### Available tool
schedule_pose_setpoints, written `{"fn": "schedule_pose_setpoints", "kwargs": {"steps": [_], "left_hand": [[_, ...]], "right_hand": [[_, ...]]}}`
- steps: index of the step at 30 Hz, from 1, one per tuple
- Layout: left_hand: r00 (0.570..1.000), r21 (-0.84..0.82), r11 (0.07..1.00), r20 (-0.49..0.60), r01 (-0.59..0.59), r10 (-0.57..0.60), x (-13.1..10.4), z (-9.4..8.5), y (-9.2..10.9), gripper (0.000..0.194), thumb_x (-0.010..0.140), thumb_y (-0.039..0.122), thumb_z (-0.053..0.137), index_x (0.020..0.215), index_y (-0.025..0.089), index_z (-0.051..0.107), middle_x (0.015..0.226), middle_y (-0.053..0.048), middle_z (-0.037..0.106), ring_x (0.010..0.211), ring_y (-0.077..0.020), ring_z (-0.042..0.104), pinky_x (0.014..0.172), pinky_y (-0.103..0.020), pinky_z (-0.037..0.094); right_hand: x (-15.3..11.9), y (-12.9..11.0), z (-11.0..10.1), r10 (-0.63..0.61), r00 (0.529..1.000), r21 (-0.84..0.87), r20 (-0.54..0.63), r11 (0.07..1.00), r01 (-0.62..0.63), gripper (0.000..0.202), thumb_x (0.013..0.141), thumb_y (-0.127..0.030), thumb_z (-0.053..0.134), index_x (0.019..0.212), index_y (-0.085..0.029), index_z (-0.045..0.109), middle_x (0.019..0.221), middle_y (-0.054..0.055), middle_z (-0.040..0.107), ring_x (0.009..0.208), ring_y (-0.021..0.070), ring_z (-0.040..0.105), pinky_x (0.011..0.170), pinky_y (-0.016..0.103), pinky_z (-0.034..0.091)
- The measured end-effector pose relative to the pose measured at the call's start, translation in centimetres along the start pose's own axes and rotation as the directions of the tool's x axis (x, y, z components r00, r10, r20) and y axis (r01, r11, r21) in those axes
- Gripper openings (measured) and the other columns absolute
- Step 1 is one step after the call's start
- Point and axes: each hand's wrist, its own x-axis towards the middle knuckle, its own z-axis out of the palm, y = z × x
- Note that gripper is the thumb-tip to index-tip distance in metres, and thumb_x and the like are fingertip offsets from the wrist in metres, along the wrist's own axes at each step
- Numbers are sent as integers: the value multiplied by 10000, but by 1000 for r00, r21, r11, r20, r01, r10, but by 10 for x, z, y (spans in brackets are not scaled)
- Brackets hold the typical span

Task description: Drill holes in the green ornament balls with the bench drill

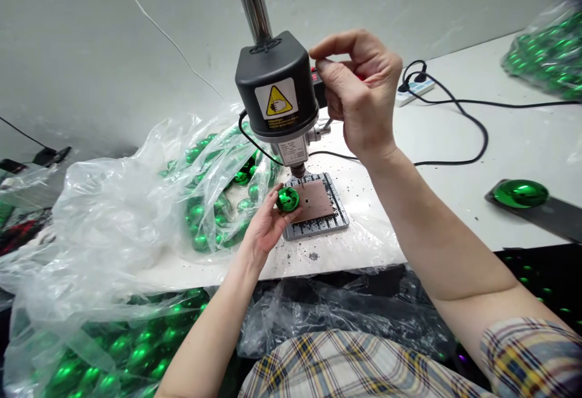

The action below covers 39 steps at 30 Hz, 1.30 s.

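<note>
A shiny green ball (288, 199) rests in the fingers of my left hand (268, 223), beside the drill bit and over the left edge of a brown board (318, 199). The board has a dark hole and lies on the slotted metal base (340, 215) of a small bench drill press (276, 85). My right hand (364, 85) is raised at the right of the black motor housing, fingers curled around the drill press lever (328, 124). Most of the lever is hidden by the hand; a bit of red shows between the fingers.
Clear plastic bags (113, 204) with green balls cover the left side of the white table (445, 204). Another bag of balls (552, 58) lies far right. A green ball (521, 193) sits on a dark strip. A black cable (482, 137) runs from a power strip (416, 90).
</note>
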Motion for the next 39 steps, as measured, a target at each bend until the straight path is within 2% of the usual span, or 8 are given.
{"fn": "schedule_pose_setpoints", "kwargs": {"steps": [4, 10, 15, 20, 23, 28, 34, 39], "left_hand": [[987, 95, 988, -85, -125, 133, 13, -4, -26, 551, 773, 433, 773, 1244, 225, 578, 1153, -89, 688, 1026, -210, 679, 884, -378, 572], [942, 225, 934, -128, -278, 311, 33, -5, -37, 647, 685, 427, 835, 1221, 169, 582, 1187, -115, 683, 1056, -201, 661, 957, -341, 511], [932, 321, 902, -122, -288, 341, 42, -1, -40, 609, 722, 414, 793, 1234, 177, 564, 1196, -120, 675, 1075, -215, 659, 936, -344, 522], [915, 345, 886, -147, -309, 376, 47, 2, -42, 550, 720, 355, 783, 1181, 169, 547, 1119, -108, 684, 1023, -206, 669, 905, -340, 532], [918, 331, 889, -129, -318, 376, 49, 4, -43, 554, 696, 347, 811, 1149, 172, 543, 1079, -90, 687, 1005, -201, 668, 903, -342, 531], [928, 280, 892, -9, -354, 371, 50, 6, -49, 576, 657, 342, 860, 1119, 190, 550, 1086, -73, 673, 1025, -205, 659, 932, -361, 532], [881, 353, 808, 142, -472, 452, 50, 4, -58, 527, 696, 333, 835, 1113, 207, 538, 1145, -86, 636, 1055, -216, 648, 966, -396, 531], [846, 418, 742, 155, -524, 511, 44, 8, -62, 499, 712, 315, 809, 1110, 218, 524, 1234, -114, 600, 1152, -244, 621, 1044, -452, 496]], "right_hand": [[0, -3, 0, 24, 1000, 1, -6, 1000, -24, 143, 916, -393, 637, 884, -254, 639, 608, -9, 543, 422, 112, 386, 366, 273, 281], [2, -7, 4, 45, 999, -67, -15, 997, -46, 70, 940, -257, 579, 874, -257, 604, 637, -5, 584, 455, 132, 488, 376, 280, 369], [11, -6, 7, 107, 994, -1, -19, 994, -107, 97, 909, -183, 621, 842, -246, 589, 630, -27, 581, 497, 113, 525, 376, 248, 387], [27, -2, 11, 182, 982, 76, -49, 981, -178, 293, 826, 45, 586, 728, -231, 563, 533, -62, 469, 502, 78, 531, 417, 190, 427], [28, -2, 12, 188, 981, 69, -41, 980, -185, 218, 850, -27, 538, 751, -218, 575, 546, -53, 429, 534, 93, 548, 482, 190, 464], [23, -5, 9, 151, 988, 62, -12, 987, -150, 124, 820, -150, 539, 758, -252, 574, 560, -32, 429, 538, 140, 538, 473, 239, 463], [25, -2, 8, 175, 984, 12, -16, 985, -175, 112, 841, -173, 550, 786, -266, 581, 570, -37, 425, 455, 128, 447, 396, 239, 387], [25, -4, 10, 181, 983, 70, -19, 981, -179, 169, 837, -110, 555, 747, -251, 574, 535, -45, 416, 402, 107, 386, 347, 231, 320]]}}
